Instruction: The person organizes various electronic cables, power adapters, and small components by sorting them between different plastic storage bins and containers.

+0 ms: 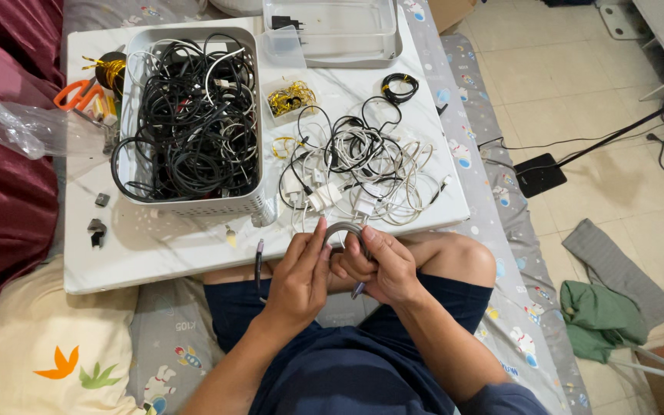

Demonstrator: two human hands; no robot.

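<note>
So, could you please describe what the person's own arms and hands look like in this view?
Both forearms are bare from the elbow down, with no sleeves reaching them. The left hand and the right hand wear no gloves, and no rings, watch or bracelet can be seen on the fingers or wrists. The only clothing in view is dark navy shorts.

A crumpled clear plastic bag (pixel 28 127) lies off the counter's (pixel 155 246) left edge, on red cloth. A clear plastic box (pixel 332 31), rectangular, stands at the counter's far side. A brown carton's (pixel 447 11) corner shows behind it.
</note>
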